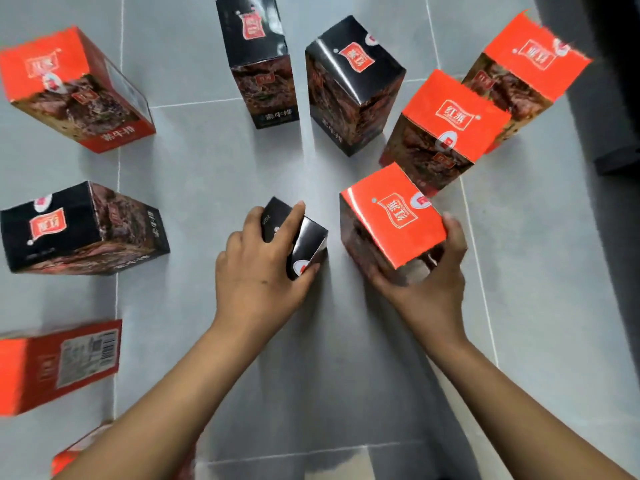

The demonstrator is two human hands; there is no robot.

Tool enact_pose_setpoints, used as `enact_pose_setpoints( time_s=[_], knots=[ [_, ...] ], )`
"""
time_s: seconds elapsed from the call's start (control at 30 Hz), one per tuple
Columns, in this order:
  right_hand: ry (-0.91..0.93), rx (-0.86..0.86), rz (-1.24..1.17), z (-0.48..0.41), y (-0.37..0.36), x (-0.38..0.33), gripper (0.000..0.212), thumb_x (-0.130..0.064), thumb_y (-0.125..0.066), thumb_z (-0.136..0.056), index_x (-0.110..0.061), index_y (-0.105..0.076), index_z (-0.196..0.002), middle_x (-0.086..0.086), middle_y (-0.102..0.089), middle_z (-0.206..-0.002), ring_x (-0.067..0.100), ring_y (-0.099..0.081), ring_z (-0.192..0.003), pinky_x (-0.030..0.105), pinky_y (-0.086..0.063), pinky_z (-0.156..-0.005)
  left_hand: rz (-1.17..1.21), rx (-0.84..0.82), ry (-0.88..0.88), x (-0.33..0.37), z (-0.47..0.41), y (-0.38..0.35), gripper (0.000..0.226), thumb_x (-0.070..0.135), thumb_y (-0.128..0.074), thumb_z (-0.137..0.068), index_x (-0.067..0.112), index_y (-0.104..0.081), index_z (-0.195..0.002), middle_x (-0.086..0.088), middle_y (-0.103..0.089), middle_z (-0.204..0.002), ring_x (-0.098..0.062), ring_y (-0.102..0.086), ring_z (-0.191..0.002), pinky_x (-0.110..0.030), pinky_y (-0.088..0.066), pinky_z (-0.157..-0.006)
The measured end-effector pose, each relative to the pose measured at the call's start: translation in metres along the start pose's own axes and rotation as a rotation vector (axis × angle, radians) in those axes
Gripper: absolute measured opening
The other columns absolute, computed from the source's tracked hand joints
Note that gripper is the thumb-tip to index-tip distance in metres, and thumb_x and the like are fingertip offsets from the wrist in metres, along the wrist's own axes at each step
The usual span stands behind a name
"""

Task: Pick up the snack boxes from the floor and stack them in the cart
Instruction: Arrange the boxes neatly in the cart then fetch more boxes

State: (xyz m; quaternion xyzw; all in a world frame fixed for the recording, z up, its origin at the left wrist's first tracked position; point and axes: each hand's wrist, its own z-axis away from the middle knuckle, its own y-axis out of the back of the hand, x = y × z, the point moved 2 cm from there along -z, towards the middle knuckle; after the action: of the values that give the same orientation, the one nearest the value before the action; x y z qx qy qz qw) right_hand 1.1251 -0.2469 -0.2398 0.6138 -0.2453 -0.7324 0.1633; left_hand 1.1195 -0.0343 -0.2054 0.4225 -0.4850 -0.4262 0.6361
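Here the left hand clasps, half hiding, a black box; the right hand cups an orange box.

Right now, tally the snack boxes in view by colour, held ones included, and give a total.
Black boxes: 4, one under the left hand, at, and three on the floor.
Red boxes: 6, one in the right hand, at, and five on the floor.
Total: 10 boxes.
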Motion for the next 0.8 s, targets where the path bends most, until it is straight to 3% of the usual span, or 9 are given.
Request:
enact_pose_setpoints(
  time_s=[0.1, 0.2, 0.27, 0.37, 0.63, 0.8],
  knots=[
    [-0.116, -0.042, 0.023, 0.007, 0.022, -0.022, 0.100, -0.034, -0.087, -0.061, -0.038, -0.022, -0.136, -0.012, -0.057, -0.123, 0.011, -0.060, -0.108, 0.025, -0.048, -0.091, -0.039, -0.101, 0.028, 0.005, 0.007, 0.007, 0.073, 0.048, -0.064, -0.079, 0.037, -0.030, -0.142, -0.016, -0.035, -0.140, -0.042, -0.049, -0.101, -0.047, -0.044, -0.082],
    [-0.279, -0.148, 0.122, -0.004, 0.046, -0.040, 0.099, -0.038, -0.085, -0.062, -0.035, -0.023, -0.139, -0.003, -0.059, -0.126, 0.022, -0.059, -0.113, 0.031, -0.047, -0.094, -0.007, -0.294, 0.132, 0.008, 0.011, 0.024, 0.076, 0.050, -0.059, -0.083, 0.040, -0.020, -0.147, -0.013, -0.026, -0.146, -0.041, -0.041, -0.115, -0.049, -0.037, -0.094],
    [-0.416, -0.204, 0.143, -0.009, 0.065, -0.056, 0.101, -0.038, -0.085, -0.064, -0.032, -0.023, -0.143, 0.000, -0.059, -0.127, 0.025, -0.058, -0.115, 0.031, -0.046, -0.094, 0.030, -0.377, 0.189, 0.011, 0.019, 0.042, 0.080, 0.052, -0.061, -0.080, 0.042, -0.019, -0.147, -0.012, -0.030, -0.144, -0.041, -0.041, -0.118, -0.048, -0.038, -0.096],
    [-0.443, -0.292, 0.193, -0.004, 0.107, -0.095, 0.103, -0.037, -0.084, -0.065, -0.030, -0.020, -0.145, 0.003, -0.057, -0.130, 0.028, -0.056, -0.117, 0.033, -0.046, -0.095, 0.066, -0.403, 0.214, 0.027, 0.038, 0.089, 0.081, 0.053, -0.064, -0.078, 0.041, -0.022, -0.146, -0.013, -0.036, -0.138, -0.041, -0.045, -0.115, -0.048, -0.042, -0.094],
    [-0.407, -0.412, 0.111, 0.038, 0.258, -0.244, 0.112, -0.035, -0.084, -0.065, -0.037, -0.011, -0.150, -0.001, -0.051, -0.136, 0.023, -0.053, -0.118, 0.024, -0.040, -0.089, -0.081, -0.447, -0.067, 0.110, 0.091, 0.283, 0.078, 0.061, -0.056, -0.075, 0.039, -0.025, -0.144, -0.017, -0.042, -0.130, -0.045, -0.051, -0.106, -0.048, -0.048, -0.087],
    [-0.303, -0.406, 0.118, 0.066, 0.363, -0.331, 0.112, -0.032, -0.087, -0.061, -0.039, -0.015, -0.147, -0.007, -0.055, -0.122, 0.016, -0.056, -0.113, 0.025, -0.043, -0.092, -0.123, -0.342, -0.268, 0.174, 0.113, 0.422, 0.087, 0.073, -0.036, -0.063, 0.037, -0.033, -0.142, -0.016, -0.050, -0.120, -0.045, -0.056, -0.094, -0.047, -0.052, -0.077]
  ],
)
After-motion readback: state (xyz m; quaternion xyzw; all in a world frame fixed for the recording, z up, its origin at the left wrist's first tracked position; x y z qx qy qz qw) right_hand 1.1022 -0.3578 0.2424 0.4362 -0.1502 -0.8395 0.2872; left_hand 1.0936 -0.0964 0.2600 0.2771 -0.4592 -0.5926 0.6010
